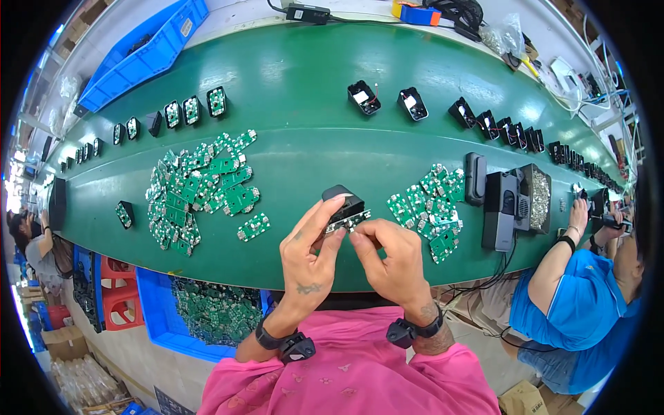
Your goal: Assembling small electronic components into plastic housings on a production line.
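1. Table (297,149): glossy green.
2. Crate (138,72): blue plastic, ten o'clock.
3. Board heap (187,197): flat, jagged; nine o'clock.
4. Left hand (310,254): grip closed on black angular housing (340,196), dial centre.
5. Right hand (391,257): grip bunched at circuit board (349,222); hold unclear.

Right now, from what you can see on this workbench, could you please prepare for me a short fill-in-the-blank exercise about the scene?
1. The left hand holds a small case coloured ____, with the right hand close against it.
2. The larger heap of loose circuit boards lies to the ____ of both hands.
3. The tabletop is ____ in colour.
4. Below the table's near edge, the bin full of circuit boards is ____ in colour.

Missing words: black; left; green; blue.
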The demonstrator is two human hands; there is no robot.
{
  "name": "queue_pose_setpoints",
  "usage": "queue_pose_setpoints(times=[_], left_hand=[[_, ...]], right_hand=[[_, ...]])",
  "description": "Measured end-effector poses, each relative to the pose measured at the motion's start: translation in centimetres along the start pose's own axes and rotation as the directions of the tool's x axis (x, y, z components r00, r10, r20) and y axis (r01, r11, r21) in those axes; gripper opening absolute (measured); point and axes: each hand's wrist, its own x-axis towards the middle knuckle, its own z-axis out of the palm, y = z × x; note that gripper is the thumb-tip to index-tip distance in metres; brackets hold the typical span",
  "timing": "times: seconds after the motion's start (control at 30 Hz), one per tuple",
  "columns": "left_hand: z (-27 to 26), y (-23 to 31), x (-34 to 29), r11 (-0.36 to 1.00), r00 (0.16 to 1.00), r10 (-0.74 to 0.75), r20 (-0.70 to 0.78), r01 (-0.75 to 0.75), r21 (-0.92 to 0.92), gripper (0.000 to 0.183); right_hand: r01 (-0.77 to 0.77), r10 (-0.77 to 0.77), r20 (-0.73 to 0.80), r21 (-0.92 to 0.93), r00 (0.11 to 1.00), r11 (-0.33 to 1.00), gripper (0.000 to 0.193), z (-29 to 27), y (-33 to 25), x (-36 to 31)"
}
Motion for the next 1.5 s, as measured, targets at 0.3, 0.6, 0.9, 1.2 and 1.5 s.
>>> queue_pose_setpoints(times=[0.3, 0.6, 0.9, 1.2, 1.5], left_hand=[[-0.9, 1.7, -0.2, 0.999, 0.991, -0.043, 0.125, 0.039, 0.031, 0.047], [-0.9, 2.2, 0.3, 0.997, 0.986, -0.049, 0.16, 0.038, 0.07, 0.045], [-0.8, 2.6, 0.6, 0.917, 0.971, 0.109, 0.212, -0.18, 0.356, 0.045], [-0.1, 1.4, 0.1, 0.888, 0.975, 0.146, 0.169, -0.205, 0.412, 0.049], [-0.5, -0.3, 0.8, 0.978, 0.98, -0.198, 0.029, 0.2, -0.065, 0.045]], right_hand=[[-0.014, 0.007, 0.193, 0.036, 0.981, 0.999, 0.007, -1.8, -0.1, 0.9], [-0.066, 0.055, 0.275, 0.029, 0.96, 0.997, 0.007, -2.6, -0.4, 1.2], [-0.09, 0.089, 0.289, -0.01, 0.953, 0.996, 0.008, -2.6, -0.2, 1.4], [-0.129, 0.13, 0.225, -0.02, 0.966, 0.991, 0.006, -1.8, 0.2, 1.1], [-0.219, 0.214, -0.062, -0.094, 0.975, 0.971, 0.016, 0.4, 1.1, 0.2]])
